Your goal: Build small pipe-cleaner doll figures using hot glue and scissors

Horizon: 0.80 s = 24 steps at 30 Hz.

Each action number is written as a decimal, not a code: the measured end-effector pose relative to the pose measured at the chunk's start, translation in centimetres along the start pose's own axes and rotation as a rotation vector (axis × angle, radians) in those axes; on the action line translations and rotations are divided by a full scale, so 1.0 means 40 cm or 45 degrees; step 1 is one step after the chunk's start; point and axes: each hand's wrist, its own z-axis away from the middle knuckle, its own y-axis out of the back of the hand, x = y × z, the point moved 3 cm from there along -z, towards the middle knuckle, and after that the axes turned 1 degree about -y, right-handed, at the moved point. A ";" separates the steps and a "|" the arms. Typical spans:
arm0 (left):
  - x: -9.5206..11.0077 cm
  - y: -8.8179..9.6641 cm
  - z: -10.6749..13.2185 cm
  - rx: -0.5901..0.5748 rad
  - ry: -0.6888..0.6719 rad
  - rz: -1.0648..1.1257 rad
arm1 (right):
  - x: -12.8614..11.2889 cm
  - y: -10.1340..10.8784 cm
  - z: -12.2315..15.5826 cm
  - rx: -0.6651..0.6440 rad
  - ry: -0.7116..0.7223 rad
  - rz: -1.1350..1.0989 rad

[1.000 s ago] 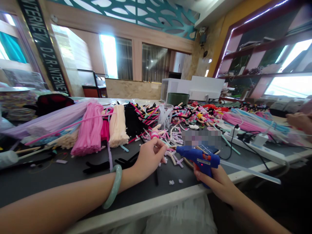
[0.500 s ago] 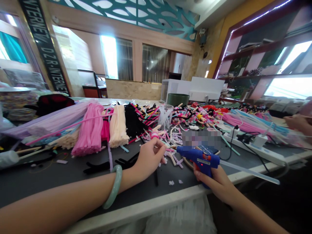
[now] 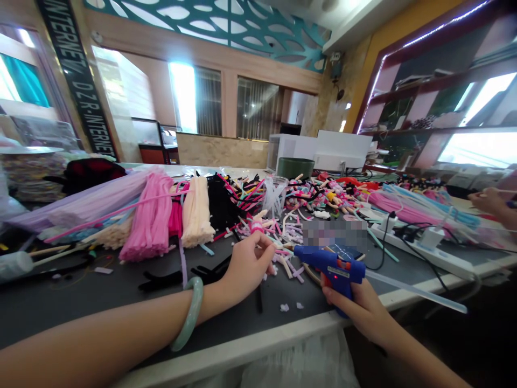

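Note:
My right hand [image 3: 365, 310] is wrapped round a blue glue gun [image 3: 332, 265], whose nozzle points left toward my other hand. A red light glows on its body, and a clear glue stick [image 3: 420, 292] sticks out behind it. My left hand [image 3: 251, 258], with a pale green bangle [image 3: 189, 318] on the wrist, has its fingers pinched together. Just beyond these fingers shows a small pink pipe-cleaner figure [image 3: 257, 224], partly hidden by the hand that pinches it. Cut pipe-cleaner pieces [image 3: 298, 274] lie scattered between the glue gun's tip and my left hand.
Pink [image 3: 148, 218] and cream pipe-cleaner bundles [image 3: 197, 213] stand left of centre. A clear cup [image 3: 274, 196] and a green round container [image 3: 296, 167] stand farther back. At right lie a white power strip [image 3: 424, 249] and cables. Another person's hand [image 3: 490, 200] is at the far right.
The view has shifted very slightly. Both my hands keep nearly the same pose, with the glue gun's nozzle still close to my left fingers. The other person's hand has moved a little.

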 end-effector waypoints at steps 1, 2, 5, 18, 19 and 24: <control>0.000 0.000 0.000 0.001 0.000 -0.002 | 0.002 -0.001 0.000 -0.002 0.000 -0.002; -0.001 0.000 0.000 0.001 0.001 -0.004 | 0.005 -0.002 0.000 -0.004 0.000 -0.004; -0.001 0.001 0.000 0.001 -0.003 -0.001 | 0.008 0.000 0.002 0.012 0.003 -0.007; -0.002 -0.004 0.003 -0.014 0.030 -0.033 | 0.008 0.068 -0.019 0.204 -0.096 -0.249; 0.000 -0.004 0.003 -0.015 0.034 -0.032 | 0.010 0.080 -0.023 0.235 -0.109 -0.283; 0.010 -0.004 0.006 -0.020 0.028 -0.029 | 0.009 0.139 -0.036 0.419 -0.092 -0.362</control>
